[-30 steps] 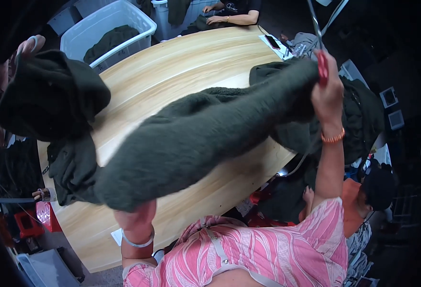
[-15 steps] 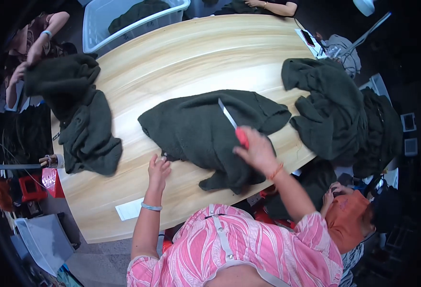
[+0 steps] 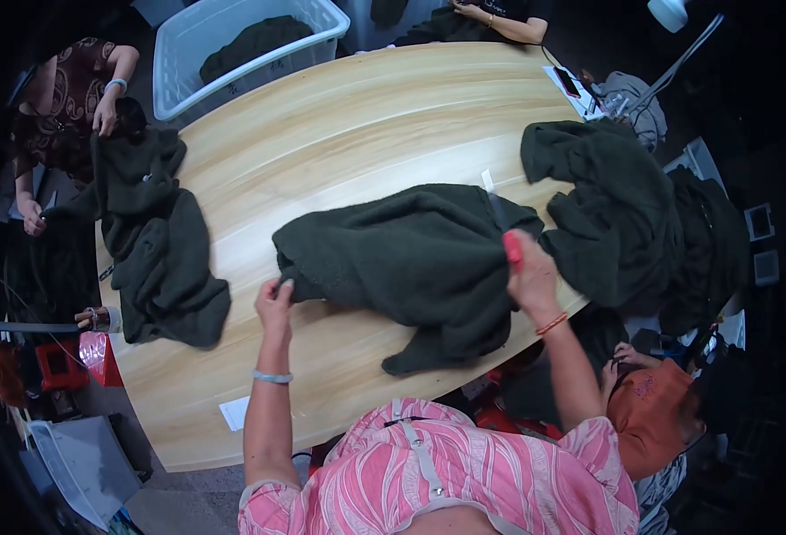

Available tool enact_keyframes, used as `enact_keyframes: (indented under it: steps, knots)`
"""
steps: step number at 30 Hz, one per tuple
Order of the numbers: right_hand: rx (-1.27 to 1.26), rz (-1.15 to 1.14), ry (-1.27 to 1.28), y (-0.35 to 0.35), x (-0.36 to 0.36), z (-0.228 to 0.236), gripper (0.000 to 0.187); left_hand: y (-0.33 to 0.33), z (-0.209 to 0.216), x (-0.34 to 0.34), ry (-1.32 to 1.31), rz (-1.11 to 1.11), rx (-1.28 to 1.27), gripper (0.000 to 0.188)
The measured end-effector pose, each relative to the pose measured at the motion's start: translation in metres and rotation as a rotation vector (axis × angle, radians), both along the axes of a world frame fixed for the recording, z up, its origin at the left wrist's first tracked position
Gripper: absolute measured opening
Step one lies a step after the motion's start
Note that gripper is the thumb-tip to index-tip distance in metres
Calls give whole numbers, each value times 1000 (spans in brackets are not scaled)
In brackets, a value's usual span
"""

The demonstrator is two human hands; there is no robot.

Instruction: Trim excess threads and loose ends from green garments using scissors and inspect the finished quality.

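Note:
A dark green knitted garment [image 3: 384, 254] lies bunched on the wooden table [image 3: 322, 134] in front of me. My left hand [image 3: 275, 300] is closed, pinching the garment's left edge between thumb and fingertips. Over the garment's right end, my right hand [image 3: 532, 272] grips the red handle of a knife [image 3: 513, 250]. Its narrow, light blade points away from me, across the garment's far edge. The garment's folds hide its full shape.
Dark garments [image 3: 612, 214] are heaped at the right and another dark garment [image 3: 174, 259] lies at the left, where a co-worker's hands [image 3: 105, 118] hold cloth. A clear plastic bin [image 3: 165, 80] stands beyond the far edge. A white paper [image 3: 234, 413] lies near the front edge.
My left hand has gone from open beside the garment to pinching its edge. My right hand has moved right with the knife. The garment has shifted slightly to the right.

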State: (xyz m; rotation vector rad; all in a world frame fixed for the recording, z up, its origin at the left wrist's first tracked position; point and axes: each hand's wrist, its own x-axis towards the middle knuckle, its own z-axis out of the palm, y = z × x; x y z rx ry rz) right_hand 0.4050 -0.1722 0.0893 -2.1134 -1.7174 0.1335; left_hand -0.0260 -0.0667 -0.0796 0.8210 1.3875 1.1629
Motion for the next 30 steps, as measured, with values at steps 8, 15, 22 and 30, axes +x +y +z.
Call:
enact_keyframes:
  steps: [8, 15, 22, 30]
  knots:
    - [263, -162, -132, 30, 96, 79, 45, 47, 138, -58, -35, 138, 406, 14]
    - [348, -276, -123, 17, 141, 94, 47, 68, 179, -70, 11, 157, 508, 14]
    - [351, -337, -46, 0, 156, 91, 49, 64, 183, -108, -62, 76, 523, 18]
    - [317, -304, -41, 37, 166, 131, 49, 79, 142, -169, -63, 94, 352, 20]
